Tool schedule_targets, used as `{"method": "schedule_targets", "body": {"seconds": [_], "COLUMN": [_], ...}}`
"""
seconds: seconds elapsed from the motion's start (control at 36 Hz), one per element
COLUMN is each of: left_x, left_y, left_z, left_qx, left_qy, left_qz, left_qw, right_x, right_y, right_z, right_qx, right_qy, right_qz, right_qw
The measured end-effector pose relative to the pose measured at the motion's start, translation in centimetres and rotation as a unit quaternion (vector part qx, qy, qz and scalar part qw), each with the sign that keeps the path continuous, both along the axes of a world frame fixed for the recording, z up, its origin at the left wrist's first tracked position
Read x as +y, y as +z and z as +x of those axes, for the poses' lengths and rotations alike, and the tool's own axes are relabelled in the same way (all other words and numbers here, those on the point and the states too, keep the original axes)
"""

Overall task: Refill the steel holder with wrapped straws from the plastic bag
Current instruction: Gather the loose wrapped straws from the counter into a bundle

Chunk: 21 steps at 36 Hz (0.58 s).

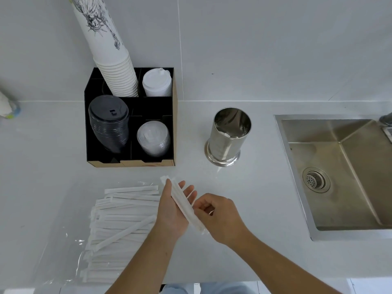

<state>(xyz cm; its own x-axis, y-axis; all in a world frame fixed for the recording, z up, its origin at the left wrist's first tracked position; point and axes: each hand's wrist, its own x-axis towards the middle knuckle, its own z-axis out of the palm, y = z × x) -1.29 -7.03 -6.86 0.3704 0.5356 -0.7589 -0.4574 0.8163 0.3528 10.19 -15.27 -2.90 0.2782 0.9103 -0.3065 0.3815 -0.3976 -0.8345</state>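
The steel holder (pixel 228 136) stands upright on the counter, right of the black organizer; only a few white bits show at its bottom. A clear plastic bag (pixel 61 236) lies flat at the front left, with several wrapped straws (pixel 118 225) piled on it. My left hand (pixel 172 211) holds a small bundle of wrapped straws (pixel 182 203) across its palm, fingers spread. My right hand (pixel 218 215) pinches the lower part of the same bundle. Both hands hover over the counter, in front of the holder.
A black organizer (pixel 131 117) at the back holds stacked paper cups (pixel 110 49) and white, black and clear lids. A steel sink (pixel 339 172) with a drain is set into the counter on the right. The counter's front edge runs just below my arms.
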Motion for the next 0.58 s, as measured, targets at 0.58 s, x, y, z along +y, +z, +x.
{"method": "schedule_targets", "body": {"seconds": [0.58], "left_x": [0.1], "left_y": [1.4], "left_z": [4.5], "left_qx": [0.097], "left_qy": [0.126], "left_qz": [-0.006], "left_qw": [0.987], "right_x": [-2.2], "right_y": [-0.8], "right_z": [1.0], "right_qx": [0.301], "right_qy": [-0.158], "right_qz": [-0.051], "right_qw": [0.939]}}
